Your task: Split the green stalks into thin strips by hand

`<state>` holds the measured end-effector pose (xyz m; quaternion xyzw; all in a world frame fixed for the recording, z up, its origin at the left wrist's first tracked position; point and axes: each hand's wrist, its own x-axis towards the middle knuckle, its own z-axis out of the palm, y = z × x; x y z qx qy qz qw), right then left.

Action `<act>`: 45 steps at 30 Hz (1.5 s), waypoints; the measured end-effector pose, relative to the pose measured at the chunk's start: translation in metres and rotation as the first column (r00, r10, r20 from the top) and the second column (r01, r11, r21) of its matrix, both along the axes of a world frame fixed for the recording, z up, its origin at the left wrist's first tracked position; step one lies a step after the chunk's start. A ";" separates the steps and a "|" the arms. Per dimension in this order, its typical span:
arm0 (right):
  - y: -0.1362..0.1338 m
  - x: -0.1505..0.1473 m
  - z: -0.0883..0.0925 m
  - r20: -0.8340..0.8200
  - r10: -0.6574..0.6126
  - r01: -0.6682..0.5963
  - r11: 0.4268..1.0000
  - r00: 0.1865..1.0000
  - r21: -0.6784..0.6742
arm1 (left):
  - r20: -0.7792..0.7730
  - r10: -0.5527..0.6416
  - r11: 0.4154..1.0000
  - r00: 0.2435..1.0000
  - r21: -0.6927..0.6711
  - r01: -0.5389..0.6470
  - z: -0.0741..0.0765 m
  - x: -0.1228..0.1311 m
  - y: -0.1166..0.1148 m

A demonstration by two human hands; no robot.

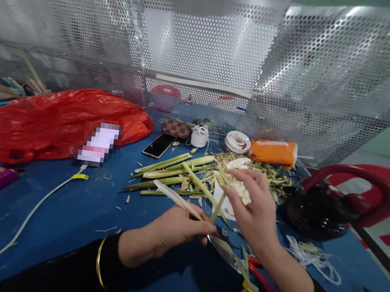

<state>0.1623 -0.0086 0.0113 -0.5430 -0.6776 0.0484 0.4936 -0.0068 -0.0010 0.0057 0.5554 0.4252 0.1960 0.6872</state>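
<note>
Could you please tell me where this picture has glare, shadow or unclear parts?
Head view: bright glare on the metal screen, with the things behind it hazy; also in the head view, smaller shine on the red bag and dark kettle, dark shadow on the blue table below the left hand, and coarse blocks hiding the lit phone's display.

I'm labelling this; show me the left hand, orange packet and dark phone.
Left hand (175,224), head view: back of the hand.
Orange packet (272,153), head view: front face.
Dark phone (159,145), head view: screen.

Left hand (183,223) low and pinching, right hand (256,211) higher, its fingers (244,180) bent inward
</note>
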 end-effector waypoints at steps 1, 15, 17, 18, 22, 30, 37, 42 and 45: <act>-0.002 -0.001 0.003 0.102 0.095 -0.094 0.995 0.990 -0.023 | -0.003 -0.024 0.999 1.000 0.025 0.024 0.000 0.000 -0.001; -0.012 -0.019 0.000 -0.159 0.420 -0.448 0.810 0.894 -0.379 | -0.101 -0.071 0.992 0.992 0.098 0.081 -0.004 0.000 -0.007; -0.013 -0.020 0.000 -0.222 0.383 -0.442 0.795 0.897 -0.415 | -0.066 -0.061 0.994 0.996 0.087 0.066 -0.007 0.000 -0.006; -0.013 -0.021 0.000 -0.262 0.353 -0.436 0.789 0.898 -0.433 | -0.052 -0.057 0.995 0.997 0.077 0.060 -0.007 0.000 -0.006; -0.013 -0.022 0.000 -0.417 0.258 -0.441 0.785 0.872 -0.435 | 0.005 -0.108 0.993 0.994 0.054 0.107 -0.003 0.003 -0.005; -0.011 -0.027 -0.004 -0.590 0.144 -0.447 0.797 0.795 -0.407 | -0.031 -0.186 0.980 0.982 0.059 0.188 0.002 0.003 -0.006; -0.009 -0.027 -0.008 -0.568 0.148 -0.413 0.831 0.809 -0.372 | -0.017 -0.171 0.985 0.985 0.009 0.171 -0.002 0.003 -0.006; 0.001 -0.003 0.002 -0.315 0.293 -0.415 0.788 0.903 -0.455 | 0.073 -0.075 0.992 0.994 -0.092 0.082 -0.001 -0.002 0.002; 0.002 0.013 0.014 -0.189 0.439 -0.462 0.681 0.879 -0.568 | 0.137 -0.022 0.994 0.990 -0.099 0.036 0.000 -0.004 0.007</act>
